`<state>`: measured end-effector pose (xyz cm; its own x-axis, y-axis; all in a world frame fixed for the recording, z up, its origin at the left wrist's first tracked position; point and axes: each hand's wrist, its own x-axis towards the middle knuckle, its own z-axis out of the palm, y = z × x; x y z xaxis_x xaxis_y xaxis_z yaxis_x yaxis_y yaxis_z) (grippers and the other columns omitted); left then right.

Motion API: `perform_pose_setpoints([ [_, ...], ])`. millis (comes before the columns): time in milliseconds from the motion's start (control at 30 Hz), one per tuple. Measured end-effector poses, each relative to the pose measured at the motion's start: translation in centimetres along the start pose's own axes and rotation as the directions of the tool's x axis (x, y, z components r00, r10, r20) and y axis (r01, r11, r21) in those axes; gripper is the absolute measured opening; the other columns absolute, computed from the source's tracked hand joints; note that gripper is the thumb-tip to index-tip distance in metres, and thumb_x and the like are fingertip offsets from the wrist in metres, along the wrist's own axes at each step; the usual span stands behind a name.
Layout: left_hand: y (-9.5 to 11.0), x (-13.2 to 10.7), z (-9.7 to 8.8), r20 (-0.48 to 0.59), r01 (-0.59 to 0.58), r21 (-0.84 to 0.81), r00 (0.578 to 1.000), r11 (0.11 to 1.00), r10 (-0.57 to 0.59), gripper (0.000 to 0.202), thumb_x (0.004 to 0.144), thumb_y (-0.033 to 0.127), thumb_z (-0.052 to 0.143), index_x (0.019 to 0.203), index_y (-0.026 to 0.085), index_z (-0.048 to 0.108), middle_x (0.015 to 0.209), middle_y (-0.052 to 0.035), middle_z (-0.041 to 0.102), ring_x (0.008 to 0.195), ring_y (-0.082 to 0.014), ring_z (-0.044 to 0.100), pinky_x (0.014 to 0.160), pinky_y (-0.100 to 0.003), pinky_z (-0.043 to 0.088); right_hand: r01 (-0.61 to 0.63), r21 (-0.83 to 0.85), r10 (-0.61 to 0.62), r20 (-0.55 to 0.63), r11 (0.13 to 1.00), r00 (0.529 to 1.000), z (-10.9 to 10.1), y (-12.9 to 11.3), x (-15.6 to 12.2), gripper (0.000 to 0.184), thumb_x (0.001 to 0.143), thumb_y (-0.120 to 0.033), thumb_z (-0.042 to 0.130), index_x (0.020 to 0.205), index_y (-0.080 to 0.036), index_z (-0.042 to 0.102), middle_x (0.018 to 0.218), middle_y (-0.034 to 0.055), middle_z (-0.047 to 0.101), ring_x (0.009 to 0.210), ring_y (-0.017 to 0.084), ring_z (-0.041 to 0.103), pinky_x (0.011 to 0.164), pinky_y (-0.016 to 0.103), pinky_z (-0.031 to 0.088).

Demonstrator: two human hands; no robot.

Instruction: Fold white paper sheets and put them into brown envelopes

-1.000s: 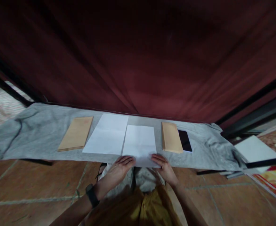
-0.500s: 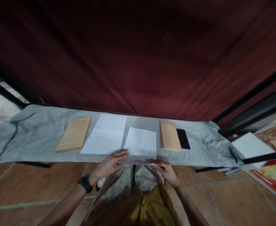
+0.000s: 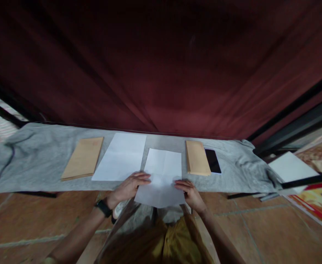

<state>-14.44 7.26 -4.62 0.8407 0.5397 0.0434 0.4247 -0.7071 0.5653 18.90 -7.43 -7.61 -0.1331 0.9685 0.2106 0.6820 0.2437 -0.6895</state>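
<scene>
Evidently, a creased white sheet in both hands

Nearest, a mustard-yellow shirt is cut off by the bottom edge, and the forearms run out of view there too. A dark watch circles the left wrist; its face is too dim to read. The left hand and right hand grip the sheet by its opposite side edges, fingers on top, the thumbs hard to make out. The sheet lies on a worktop draped in grey cloth, its near end jutting past the front edge over the lap and hiding part of it.

Just left of the sheet lies a larger white paper, its near right corner close to the left hand. Farther left sits a stack of brown envelopes; any marking is too faint to read. To the right, a smaller envelope stack lies against a dark-screened phone, perhaps covering its left edge. Behind everything hangs a dark red curtain, its top lost in shadow.
</scene>
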Motion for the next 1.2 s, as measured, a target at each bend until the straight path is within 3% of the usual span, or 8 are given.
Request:
perform_pose_setpoints([
  [167,-0.1,0.5,0.3,-0.101,0.133,-0.216,0.982,0.967,-0.158,0.029,0.091,0.038,0.062,0.107,0.022,0.08,0.12,-0.0083,0.077,0.118,-0.0257,0.066,0.106,-0.041,0.05,-0.14,0.114,0.146,-0.046,0.984,0.988,-0.1,0.2,1.6,0.024,0.093,-0.021,0.057,0.106,-0.023,0.078,0.111,0.0076,0.078,0.108,0.025,0.072,0.098,0.043,0.055],
  [267,0.3,1.2,0.8,-0.147,0.276,-0.329,0.93,0.903,-0.338,0.038,0.093,0.048,0.056,0.095,0.019,0.08,0.101,-0.0077,0.08,0.098,-0.0248,0.071,0.092,-0.036,0.056,-0.228,0.152,0.246,-0.106,0.962,0.964,0.3,0.2,2.2,0.026,0.097,-0.036,0.057,0.105,-0.021,0.076,0.104,0.0086,0.079,0.098,0.026,0.074,0.089,0.04,0.058],
  [367,0.5,1.8,1.1,-0.202,0.294,-0.379,0.899,0.877,-0.389,0.041,0.093,0.051,0.055,0.095,0.018,0.079,0.103,-0.0085,0.079,0.097,-0.0251,0.071,0.091,-0.036,0.056,-0.259,0.173,0.287,-0.164,0.95,0.944,0.8,0.2,2.4,0.031,0.097,-0.042,0.055,0.107,-0.02,0.075,0.099,0.0082,0.079,0.091,0.025,0.074,0.085,0.039,0.059],
  [500,-0.2,1.8,1.0,-0.185,0.247,-0.421,0.918,0.872,-0.35,0.045,0.088,0.056,0.062,0.106,0.017,0.078,0.111,-0.0105,0.077,0.103,-0.0268,0.07,0.093,-0.038,0.056,-0.242,0.231,0.285,-0.175,0.942,0.942,0.9,0.3,2.2,0.033,0.098,-0.046,0.054,0.107,-0.022,0.075,0.104,0.0079,0.078,0.101,0.026,0.073,0.091,0.04,0.058],
  [700,-1.5,1.0,1.0,-0.073,0.07,-0.246,0.993,0.967,-0.091,0.031,0.092,0.045,0.064,0.111,0.025,0.079,0.127,-0.0093,0.074,0.127,-0.0265,0.059,0.113,-0.045,0.044,-0.201,0.167,0.221,-0.109,0.965,0.969,0.5,0.4,1.0,0.027,0.097,-0.042,0.058,0.093,-0.023,0.077,0.095,0.0058,0.078,0.094,0.024,0.073,0.089,0.039,0.058],
  [833,-1.0,1.1,0.9,-0.08,0.089,-0.191,0.991,0.978,-0.106,0.026,0.094,0.035,0.059,0.109,0.026,0.079,0.125,-0.0071,0.075,0.125,-0.0238,0.061,0.112,-0.042,0.045,-0.096,0.149,0.114,-0.118,0.984,0.986,0.3,0.0,1.1,0.019,0.094,-0.031,0.063,0.106,-0.025,0.076,0.115,0.0071,0.077,0.11,0.025,0.069,0.101,0.044,0.053],
  [933,-0.4,1.7,0.8,-0.132,0.201,-0.257,0.962,0.945,-0.24,0.03,0.092,0.041,0.06,0.104,0.022,0.079,0.112,-0.0076,0.078,0.11,-0.0234,0.068,0.101,-0.037,0.052,-0.119,0.156,0.137,-0.113,0.981,0.984,0.3,-0.1,1.7,0.024,0.094,-0.032,0.062,0.113,-0.026,0.075,0.117,0.0071,0.077,0.112,0.025,0.069,0.101,0.045,0.052],
  [1200,-0.3,4.4,0.5,-0.155,0.421,-0.444,0.834,0.791,-0.53,0.048,0.081,0.061,0.059,0.076,0.016,0.075,0.076,-0.0049,0.076,0.078,-0.0264,0.07,0.066,-0.031,0.054,-0.306,0.28,0.377,-0.253,0.91,0.891,1.9,0.3,3.3,0.036,0.096,-0.049,0.055,0.101,-0.02,0.077,0.1,0.0085,0.078,0.093,0.026,0.072,0.086,0.039,0.058],
])
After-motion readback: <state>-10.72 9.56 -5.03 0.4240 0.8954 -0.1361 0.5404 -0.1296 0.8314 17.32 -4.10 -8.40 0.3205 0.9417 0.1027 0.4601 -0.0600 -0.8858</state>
